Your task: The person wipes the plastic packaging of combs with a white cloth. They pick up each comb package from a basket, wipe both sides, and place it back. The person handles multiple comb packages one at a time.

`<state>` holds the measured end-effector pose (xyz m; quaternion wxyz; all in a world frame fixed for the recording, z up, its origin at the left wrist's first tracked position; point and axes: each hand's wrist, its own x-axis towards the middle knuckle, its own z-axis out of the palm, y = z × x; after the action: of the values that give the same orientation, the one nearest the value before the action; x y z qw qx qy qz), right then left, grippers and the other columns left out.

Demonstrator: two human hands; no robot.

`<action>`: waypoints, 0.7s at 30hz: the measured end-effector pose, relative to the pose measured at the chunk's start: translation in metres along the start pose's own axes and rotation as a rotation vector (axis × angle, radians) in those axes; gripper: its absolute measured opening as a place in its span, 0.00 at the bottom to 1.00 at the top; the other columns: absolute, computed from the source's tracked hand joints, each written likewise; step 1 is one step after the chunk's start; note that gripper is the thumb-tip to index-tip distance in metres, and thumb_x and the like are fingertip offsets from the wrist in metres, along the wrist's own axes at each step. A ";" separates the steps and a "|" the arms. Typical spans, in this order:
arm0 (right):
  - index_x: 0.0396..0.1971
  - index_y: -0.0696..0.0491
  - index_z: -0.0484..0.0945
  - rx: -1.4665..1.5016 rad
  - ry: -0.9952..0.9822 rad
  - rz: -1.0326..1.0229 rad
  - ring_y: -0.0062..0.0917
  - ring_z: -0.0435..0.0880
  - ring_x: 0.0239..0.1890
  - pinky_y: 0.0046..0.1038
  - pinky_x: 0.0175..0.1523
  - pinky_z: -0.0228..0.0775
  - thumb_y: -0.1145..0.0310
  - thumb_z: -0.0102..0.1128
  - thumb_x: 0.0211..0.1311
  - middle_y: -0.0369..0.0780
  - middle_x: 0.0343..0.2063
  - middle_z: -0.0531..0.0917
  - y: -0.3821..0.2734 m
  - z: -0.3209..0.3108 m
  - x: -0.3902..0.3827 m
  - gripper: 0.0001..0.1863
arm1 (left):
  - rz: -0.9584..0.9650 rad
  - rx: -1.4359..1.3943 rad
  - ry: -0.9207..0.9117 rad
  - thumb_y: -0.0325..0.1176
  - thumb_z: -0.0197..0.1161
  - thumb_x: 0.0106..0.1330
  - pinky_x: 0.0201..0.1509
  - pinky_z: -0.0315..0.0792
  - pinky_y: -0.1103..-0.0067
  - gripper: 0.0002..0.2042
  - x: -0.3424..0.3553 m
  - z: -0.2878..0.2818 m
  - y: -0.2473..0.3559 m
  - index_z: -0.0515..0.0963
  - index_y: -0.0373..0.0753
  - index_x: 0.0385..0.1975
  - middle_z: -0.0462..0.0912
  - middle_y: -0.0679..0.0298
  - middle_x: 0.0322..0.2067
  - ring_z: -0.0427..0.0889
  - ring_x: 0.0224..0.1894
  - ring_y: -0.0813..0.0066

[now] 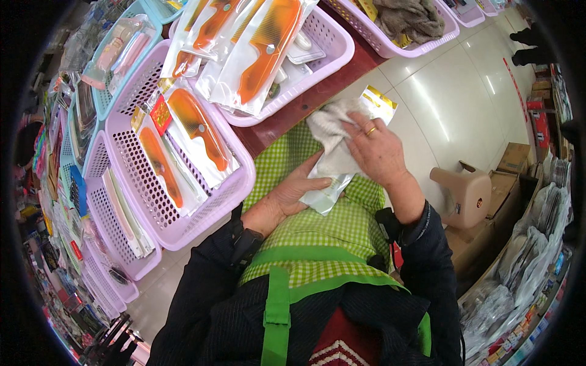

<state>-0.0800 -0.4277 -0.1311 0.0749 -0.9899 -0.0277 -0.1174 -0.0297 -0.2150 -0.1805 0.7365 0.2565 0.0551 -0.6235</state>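
Above my lap, my left hand (288, 192) holds a clear plastic packet (328, 198) from below, thumb on top. The packet's far end shows a yellow and white card (378, 104); a cloth covers its middle, so I cannot make out what is inside. That whitish cloth (332, 131) lies bunched over the packet, and my right hand (379, 149), with a ring on one finger, presses it down. Left of my hands, orange combs in clear sleeves (198, 128) lean in a lilac basket (244, 189). More packaged combs (271, 52) lie across the basket behind.
A dark red table edge (293, 116) runs behind my hands. Blue baskets (101, 97) and a narrow lilac basket (143, 265) stand at the left. A basket with a brown cloth (409, 21) is at the far right. A beige stool (467, 195) and cardboard boxes (513, 158) sit on the tiled floor.
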 end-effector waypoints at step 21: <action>0.39 0.61 0.80 0.476 0.061 0.819 0.33 0.82 0.36 0.31 0.44 0.71 0.60 0.47 0.74 0.44 0.31 0.83 0.085 0.021 -0.037 0.19 | 0.048 0.089 -0.006 0.21 0.63 0.60 0.66 0.67 0.73 0.39 -0.006 0.001 0.024 0.53 0.40 0.72 0.70 0.58 0.63 0.72 0.62 0.71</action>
<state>-0.1053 -0.5095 -0.1717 0.3406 -0.8707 0.3411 -0.0977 -0.0087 -0.2081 -0.1696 0.7394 0.2882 0.0188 -0.6082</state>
